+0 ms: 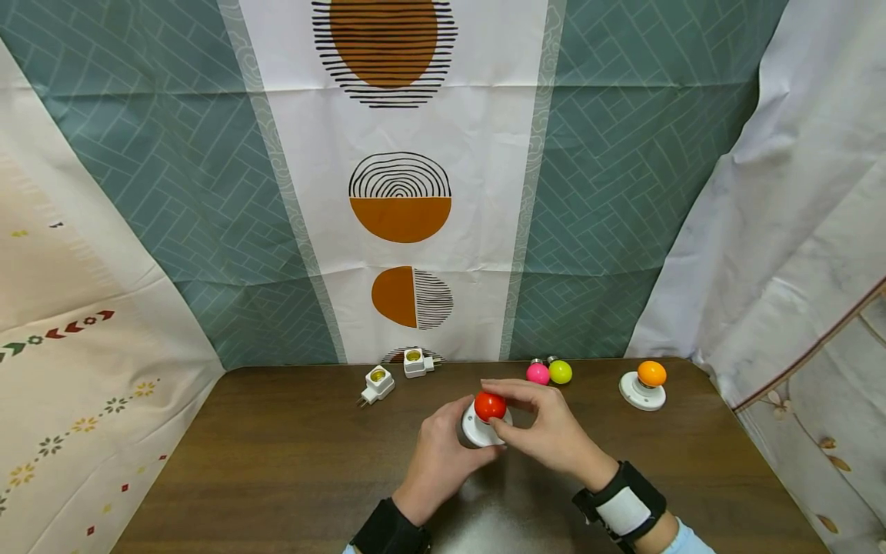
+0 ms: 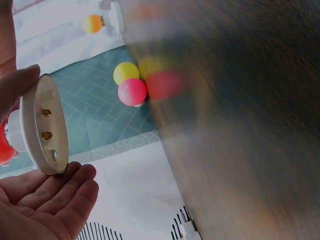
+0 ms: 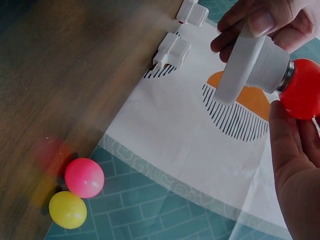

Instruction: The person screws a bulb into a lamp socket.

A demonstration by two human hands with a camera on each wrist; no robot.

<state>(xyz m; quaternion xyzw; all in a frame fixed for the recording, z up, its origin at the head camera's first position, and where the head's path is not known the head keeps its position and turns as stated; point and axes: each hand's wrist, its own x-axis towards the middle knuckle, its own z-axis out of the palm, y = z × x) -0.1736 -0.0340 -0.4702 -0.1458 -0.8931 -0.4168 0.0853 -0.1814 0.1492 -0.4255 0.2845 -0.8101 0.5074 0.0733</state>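
Above the middle of the table, my left hand [image 1: 446, 446] grips a round white lamp holder [image 1: 477, 429] by the rim of its base. In the left wrist view the underside of the lamp holder [image 2: 50, 127] shows two brass terminals. My right hand [image 1: 543, 423] pinches a red light bulb [image 1: 490, 405] between thumb and fingers. The bulb's metal cap sits at the mouth of the holder, with part of the metal showing in the right wrist view, where the red bulb [image 3: 302, 89] is tilted. How far it is screwed in I cannot tell.
Two white plug-in sockets [image 1: 377, 383] lie at the table's back left. A pink bulb [image 1: 537, 373] and a yellow-green bulb [image 1: 560, 372] lie together at the back edge. At the far right, an orange bulb [image 1: 652, 374] stands in another white holder [image 1: 642, 396]. Cloth hangs behind.
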